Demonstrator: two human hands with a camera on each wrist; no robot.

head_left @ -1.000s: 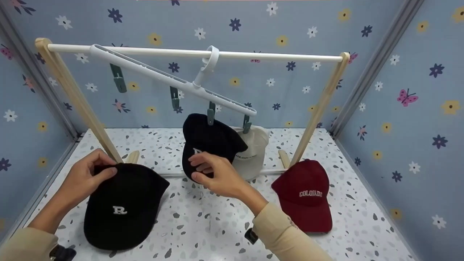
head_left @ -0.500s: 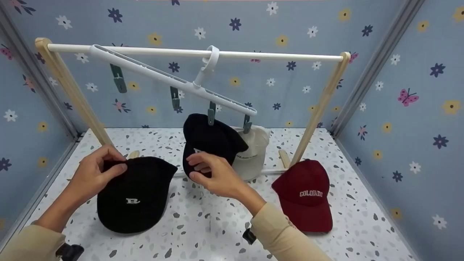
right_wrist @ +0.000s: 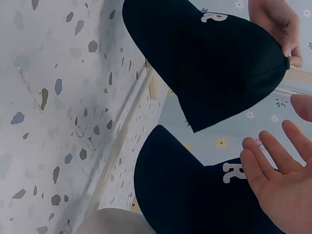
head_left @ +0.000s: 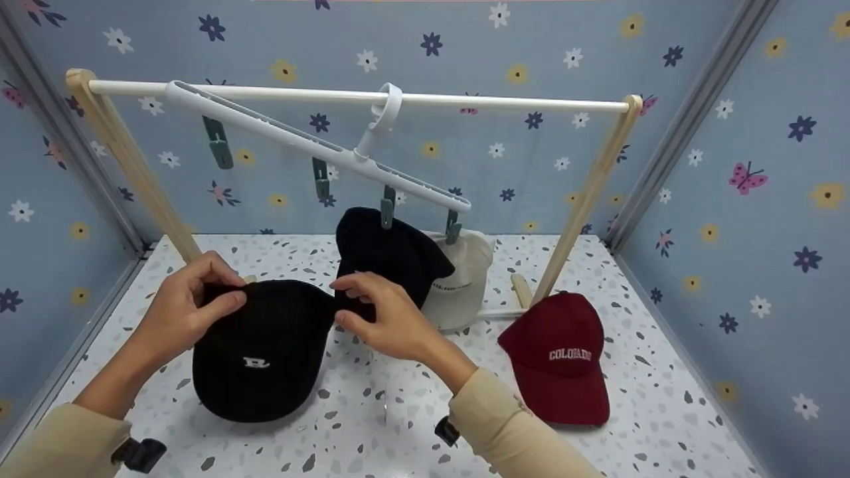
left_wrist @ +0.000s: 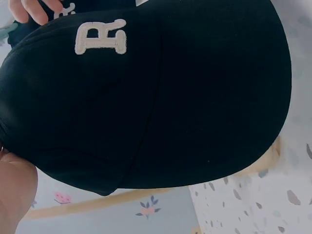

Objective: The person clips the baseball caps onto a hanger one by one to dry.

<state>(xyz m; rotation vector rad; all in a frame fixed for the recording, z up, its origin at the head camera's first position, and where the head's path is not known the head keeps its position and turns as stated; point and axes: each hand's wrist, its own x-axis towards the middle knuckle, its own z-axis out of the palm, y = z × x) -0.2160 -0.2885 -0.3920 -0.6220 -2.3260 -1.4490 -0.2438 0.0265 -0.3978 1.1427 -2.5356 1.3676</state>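
My left hand [head_left: 174, 317] pinches a black baseball cap [head_left: 262, 338] by its crown, brim down; a white R [left_wrist: 101, 37] shows on its front. In the right wrist view this cap appears raised off the tabletop. My right hand [head_left: 392, 324], fingers slightly bent and apart with nothing between them, is just right of the held cap and in front of a second black cap [head_left: 392, 259]. That cap hangs from a green clip [head_left: 387, 211] on a pale hanger [head_left: 285, 136], its lower part partly covered by my right hand. Behind it a cream cap [head_left: 458, 299] hangs from the end clip [head_left: 453, 229].
Across the wooden rack runs a white rail [head_left: 518, 102] holding the hanger, which slants down to the right. Two clips hold nothing, the far-left clip [head_left: 218, 143] and the inner clip [head_left: 321, 180]. A dark red cap [head_left: 561, 385] lies on the speckled table [head_left: 412, 431] at right.
My left hand has carried the black cap right and upward, closer to the hanging black cap. My right hand has shifted slightly left. The hanger and the red cap stay put.
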